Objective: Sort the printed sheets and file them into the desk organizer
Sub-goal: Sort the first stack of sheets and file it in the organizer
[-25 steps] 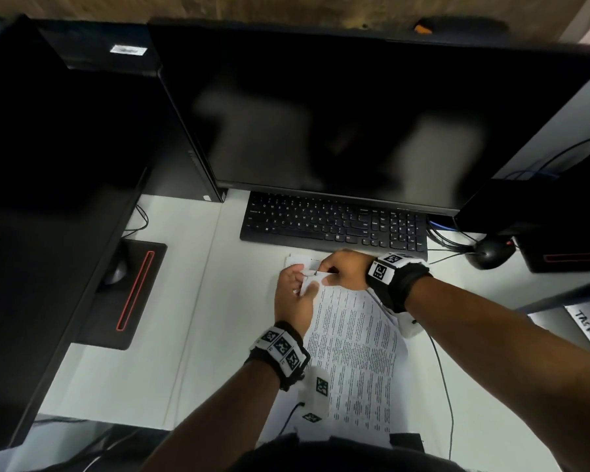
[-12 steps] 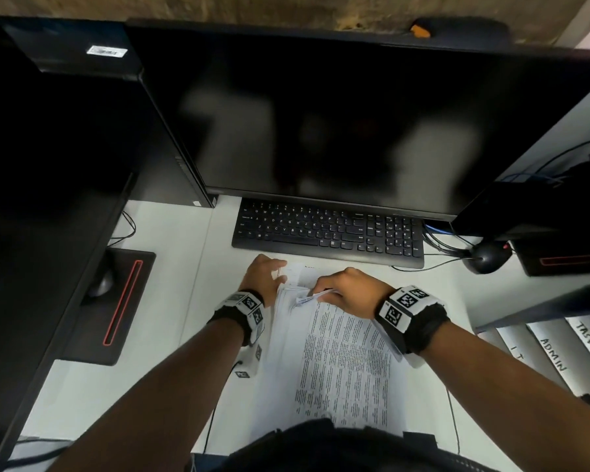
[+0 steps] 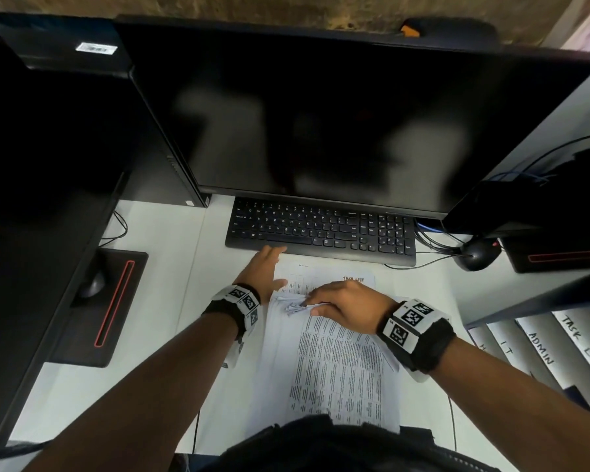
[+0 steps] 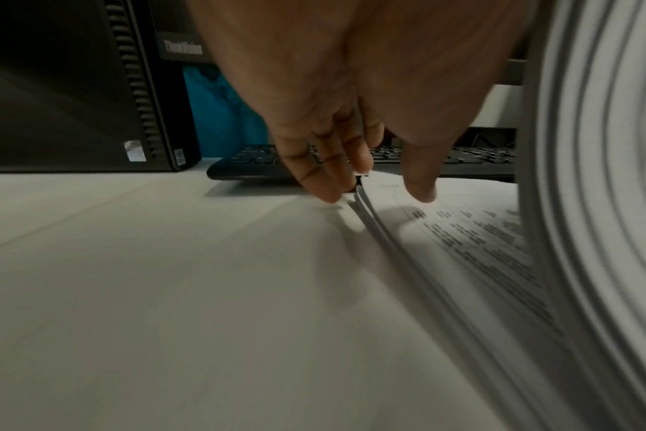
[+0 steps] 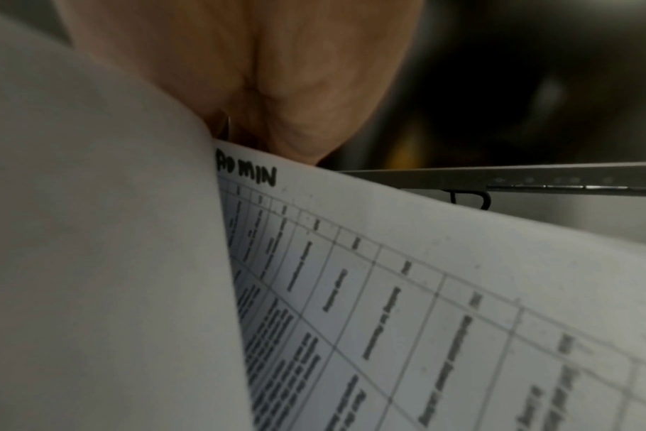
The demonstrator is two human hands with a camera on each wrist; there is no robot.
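Place: office workstation.
Evidence beyond the fingers: black keyboard (image 3: 321, 229), wide dark monitor (image 3: 338, 114), ThinkVision label.
Evidence right of the fingers: desk organizer (image 3: 542, 349) dividers marked IT, ADMIN, TASK LIST; wired mouse (image 3: 476, 255).

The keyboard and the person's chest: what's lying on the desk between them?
In the head view, printed sheets, with the left hand and right hand on them.

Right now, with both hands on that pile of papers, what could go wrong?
1. The right hand pinches curled-up corners of the printed sheets; they may crease or tear.
2. The left hand only rests open at the stack's far corner, so sheets could slide toward the keyboard.
3. One sheet is marked ADMIN, another TASK LIST; several lifted together might land in the wrong organizer slot.
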